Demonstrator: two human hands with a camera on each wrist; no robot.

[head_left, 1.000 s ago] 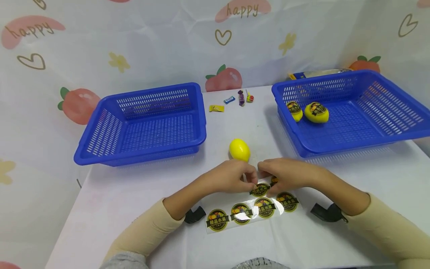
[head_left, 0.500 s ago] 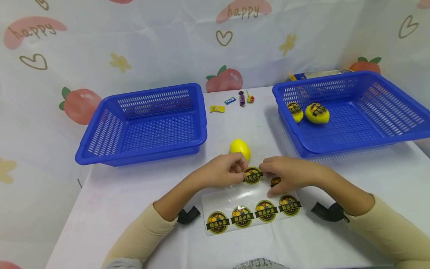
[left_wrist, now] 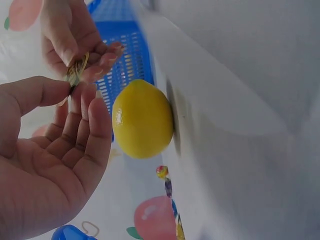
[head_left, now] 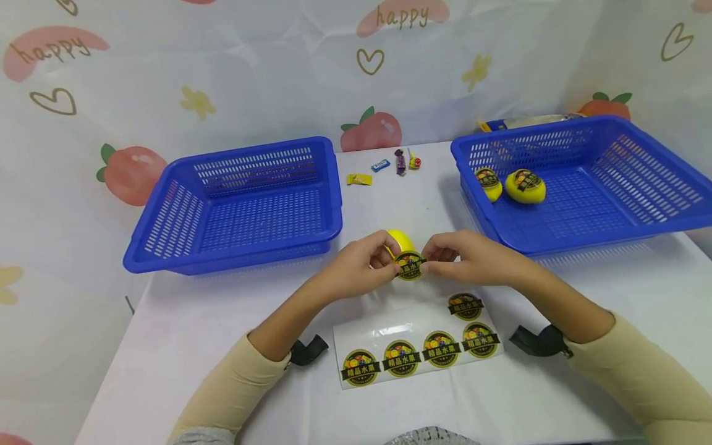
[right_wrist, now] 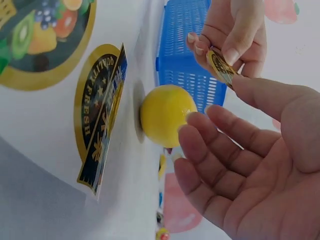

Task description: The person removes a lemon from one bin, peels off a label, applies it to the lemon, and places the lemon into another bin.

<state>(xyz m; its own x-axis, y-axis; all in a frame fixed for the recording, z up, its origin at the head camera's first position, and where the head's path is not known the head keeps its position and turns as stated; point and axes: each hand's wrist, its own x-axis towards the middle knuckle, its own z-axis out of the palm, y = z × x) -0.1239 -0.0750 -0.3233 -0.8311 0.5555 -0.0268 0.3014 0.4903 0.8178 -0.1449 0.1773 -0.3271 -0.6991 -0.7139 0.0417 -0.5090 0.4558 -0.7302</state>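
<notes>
A round fruit-print sticker (head_left: 410, 266) is held up off the table. My left hand (head_left: 361, 264) pinches its left edge between thumb and forefinger. At its other edge, the thumb of my right hand (head_left: 473, 258) touches it, while the other fingers of that hand are bent loosely and apart from the thumb in the right wrist view. Behind the sticker lies a bare yellow lemon (head_left: 399, 240), also plain in the left wrist view (left_wrist: 142, 119). Nearer me, the sticker sheet (head_left: 389, 327) lies flat, with several stickers on it.
One blue basket (head_left: 239, 256) stands at the left. Another blue basket (head_left: 578, 244), at the right, holds two lemons (head_left: 525, 186) bearing stickers. Small wrapped sweets (head_left: 359, 179) and a lollipop (head_left: 414, 162) lie at the back. A packet (head_left: 534, 122) shows behind the right basket.
The sticker has come away from the sheet and moved up towards the lemon in my left hand. My right hand has left the sheet and come to the sticker's right edge.
</notes>
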